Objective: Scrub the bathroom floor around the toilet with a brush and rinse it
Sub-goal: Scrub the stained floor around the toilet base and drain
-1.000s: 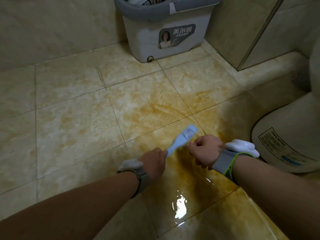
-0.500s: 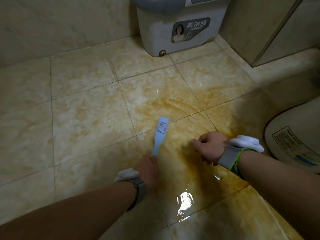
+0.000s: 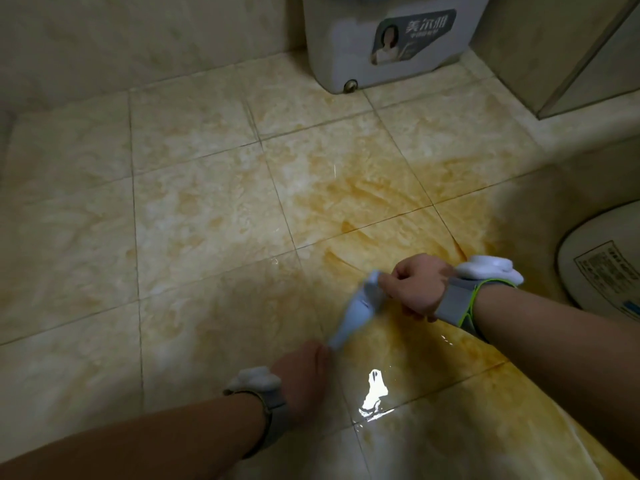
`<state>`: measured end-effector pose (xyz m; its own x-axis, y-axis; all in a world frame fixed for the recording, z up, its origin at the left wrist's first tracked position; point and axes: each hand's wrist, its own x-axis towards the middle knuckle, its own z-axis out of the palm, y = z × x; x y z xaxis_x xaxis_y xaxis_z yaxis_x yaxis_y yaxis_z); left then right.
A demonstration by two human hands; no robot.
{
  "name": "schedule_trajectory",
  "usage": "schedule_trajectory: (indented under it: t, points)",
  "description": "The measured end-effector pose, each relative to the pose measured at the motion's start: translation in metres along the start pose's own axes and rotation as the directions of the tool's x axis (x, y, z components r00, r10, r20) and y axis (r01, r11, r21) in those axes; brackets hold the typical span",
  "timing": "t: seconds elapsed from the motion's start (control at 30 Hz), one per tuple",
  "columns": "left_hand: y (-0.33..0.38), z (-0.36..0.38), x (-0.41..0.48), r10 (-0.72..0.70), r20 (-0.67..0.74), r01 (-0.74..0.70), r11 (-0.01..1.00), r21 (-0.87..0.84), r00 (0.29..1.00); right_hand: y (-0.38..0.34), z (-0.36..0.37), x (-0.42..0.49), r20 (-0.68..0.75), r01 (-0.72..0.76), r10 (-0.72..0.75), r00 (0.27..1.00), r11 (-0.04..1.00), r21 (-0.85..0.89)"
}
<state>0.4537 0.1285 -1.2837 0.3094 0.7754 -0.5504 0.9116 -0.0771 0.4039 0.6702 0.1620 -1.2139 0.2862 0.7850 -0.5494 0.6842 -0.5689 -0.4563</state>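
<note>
On the head camera I see my left hand [image 3: 304, 372] curled round the handle end of the pale blue plastic scrubbing brush [image 3: 356, 313], which is blurred. The brush slants over the wet, orange-stained beige tiled floor [image 3: 207, 220], towards its right edge beside the white ceramic toilet [image 3: 602, 271]. My right hand [image 3: 414, 285] is fisted against the brush's far end; I cannot tell whether it grips. A white-and-grey plastic mop bucket [image 3: 346, 46] stands at the floor's far edge.

Dim, warm light. Glare patch [image 3: 374, 393] on wet floor [image 3: 207, 220]. Brush [image 3: 356, 313] motion-blurred. Edges bow, corners dark.
</note>
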Motion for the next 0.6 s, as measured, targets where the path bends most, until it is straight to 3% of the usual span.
schedule_trajectory:
  t: [0.07,0.17,0.23,0.33,0.4,0.47,0.53,0.6]
  points:
    - [0.014,0.003,-0.004,0.065,0.011,-0.065,0.998,0.017,0.998,0.0,-0.002,-0.003,0.055,-0.008,0.01,0.998,0.999,-0.034]
    - [0.017,0.006,0.005,-0.013,-0.08,0.009,0.999,-0.051,0.997,0.002,-0.004,-0.006,0.1,-0.026,0.03,0.994,0.998,-0.05]
    - [0.013,0.007,0.002,-0.063,-0.059,0.058,0.995,-0.083,0.996,0.004,-0.003,-0.01,0.093,-0.038,0.043,0.995,0.998,-0.057]
    - [0.016,0.017,-0.011,0.09,0.066,-0.096,0.991,0.095,0.994,0.006,-0.002,-0.014,0.101,-0.032,0.042,0.994,0.995,-0.099]
    - [0.024,0.017,-0.01,0.151,0.081,-0.157,0.985,0.073,0.985,0.006,-0.003,-0.016,0.102,-0.028,0.039,0.994,0.993,-0.111]
    - [0.03,0.013,0.003,0.105,-0.025,-0.105,0.994,-0.014,0.994,0.007,-0.005,-0.017,0.106,-0.026,0.037,0.994,0.994,-0.103]
    - [0.029,0.01,0.017,-0.032,-0.13,0.014,0.99,-0.142,0.991,0.01,-0.005,-0.017,0.104,-0.032,0.044,0.994,0.993,-0.116]
    - [0.029,0.008,0.019,-0.106,-0.114,0.084,0.979,-0.185,0.988,0.013,-0.003,-0.019,0.104,-0.034,0.05,0.993,0.988,-0.148]
